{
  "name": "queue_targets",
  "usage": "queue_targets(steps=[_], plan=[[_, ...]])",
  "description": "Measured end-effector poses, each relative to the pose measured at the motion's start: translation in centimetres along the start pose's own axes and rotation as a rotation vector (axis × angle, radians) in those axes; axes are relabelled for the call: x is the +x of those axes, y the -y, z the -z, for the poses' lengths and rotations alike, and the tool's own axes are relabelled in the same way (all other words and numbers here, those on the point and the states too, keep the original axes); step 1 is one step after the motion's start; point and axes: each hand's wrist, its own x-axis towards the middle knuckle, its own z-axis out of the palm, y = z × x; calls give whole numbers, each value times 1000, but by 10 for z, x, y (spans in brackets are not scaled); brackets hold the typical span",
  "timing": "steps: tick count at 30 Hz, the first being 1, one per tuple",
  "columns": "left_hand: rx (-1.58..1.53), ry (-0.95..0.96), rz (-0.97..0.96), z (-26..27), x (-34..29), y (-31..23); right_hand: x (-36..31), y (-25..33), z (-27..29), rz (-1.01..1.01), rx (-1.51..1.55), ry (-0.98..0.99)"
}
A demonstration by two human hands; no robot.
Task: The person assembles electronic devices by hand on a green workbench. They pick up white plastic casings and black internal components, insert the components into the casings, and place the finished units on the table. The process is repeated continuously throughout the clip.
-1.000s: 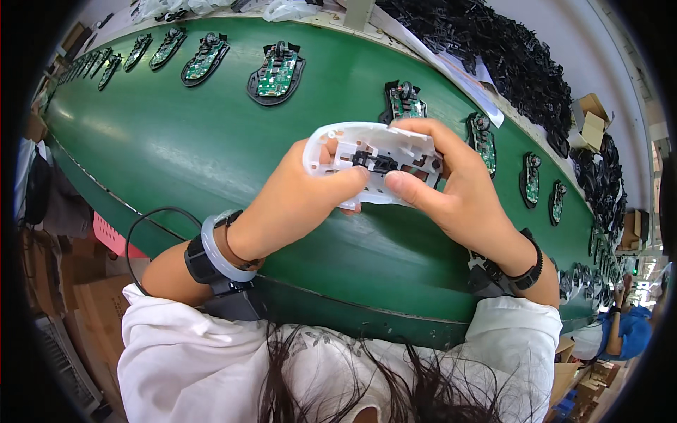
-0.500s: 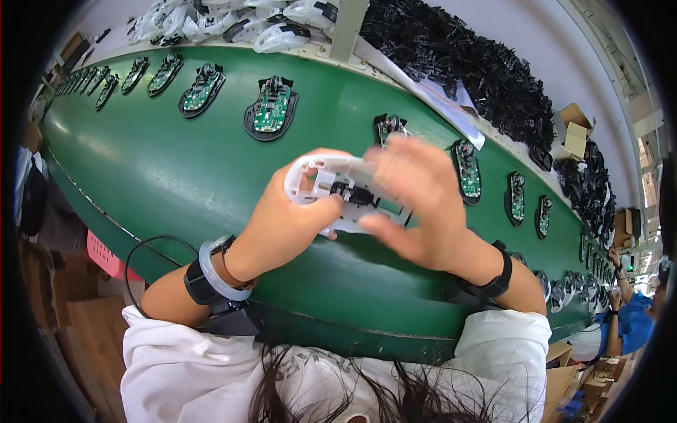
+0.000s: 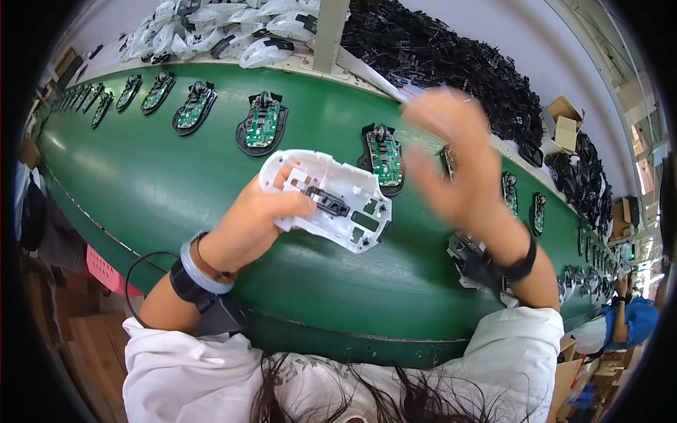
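My left hand (image 3: 257, 211) grips the rounded end of a white computer mouse shell (image 3: 363, 190), its hollow inner side facing up. The thumb rests by a black plastic piece (image 3: 330, 202) in the middle of the shell. My right hand (image 3: 462, 148) is raised, apart from the shell, near the far edge of the table. It is blurred, but thumb and fingers stand apart and nothing shows between them. Just beyond the shell lies a black mouse base with a green circuit board (image 3: 386, 158). A similar mouse base (image 3: 261, 125) lies farther left.
More mouse bases run in a row along the green table (image 3: 169, 197). Behind it are a heap of small black parts (image 3: 437, 63) and piled white shells (image 3: 268, 53). Grey and white pieces (image 3: 465, 261) lie by my right wrist. A person in blue (image 3: 638, 321) is at far right.
My right hand has come away from the shell and moved up and right. The shell has turned in my left hand, showing more of its inside and the black piece.
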Motion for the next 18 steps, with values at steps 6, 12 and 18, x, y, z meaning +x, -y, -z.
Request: queue_targets(steps=[6, 12, 18], plan=[[-542, 239, 172, -11, 13, -1, -42, -217, -14, -929, -510, 286], [-182, 175, 54, -13, 3, 6, -58, -231, -44, -884, -357, 373], [-225, 181, 44, -13, 6, 3, -30, -153, -3, -1032, 152, 209]])
